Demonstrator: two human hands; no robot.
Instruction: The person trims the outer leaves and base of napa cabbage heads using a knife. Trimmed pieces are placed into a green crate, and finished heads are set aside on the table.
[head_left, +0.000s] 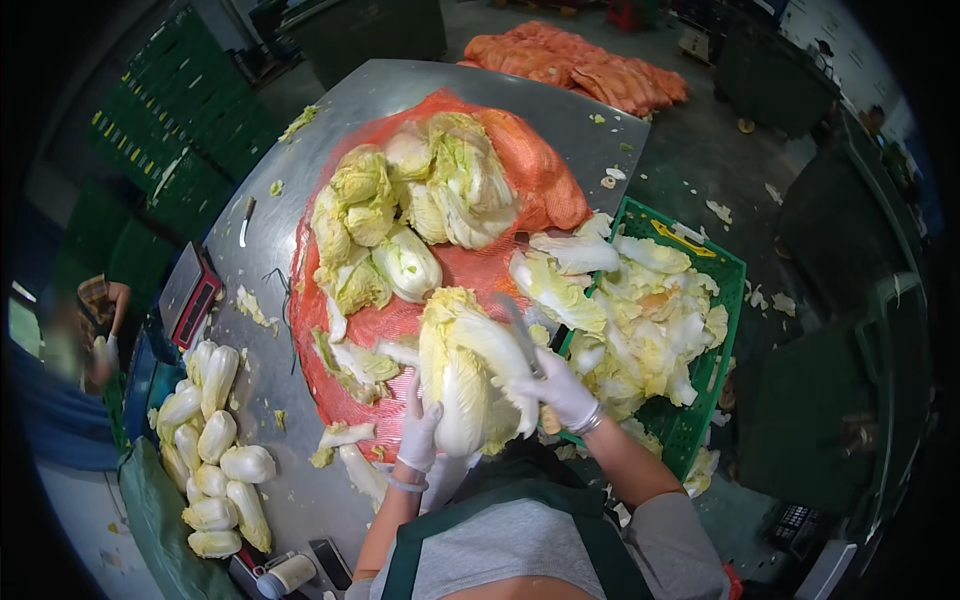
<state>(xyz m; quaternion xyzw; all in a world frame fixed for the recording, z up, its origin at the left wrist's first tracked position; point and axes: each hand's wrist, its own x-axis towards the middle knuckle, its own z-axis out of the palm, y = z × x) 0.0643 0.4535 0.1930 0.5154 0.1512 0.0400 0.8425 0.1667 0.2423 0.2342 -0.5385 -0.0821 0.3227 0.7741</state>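
In front of me a Chinese cabbage (456, 394) is held upright, its pale stem end towards me. My left hand (418, 433), in a white glove, grips its left side near the base. A knife (519, 336) is in my gloved right hand (564, 394), its blurred blade pointing away from me. The same hand touches an outer leaf (499, 349) that bends away from the head's right side. Beneath lies an opened red mesh sack (465, 266), with several untrimmed cabbages (409, 262) on its far part. Loose leaves (364, 364) lie left of the held cabbage.
Right of the metal table (259, 420) stands a green crate (712, 375) full of leaves. Trimmed cabbages (217, 435) are piled at left, near a red scale (193, 300). Another knife (247, 223) lies farther back. A bottle (289, 575) stands near the front edge. A person (101, 315) is at far left.
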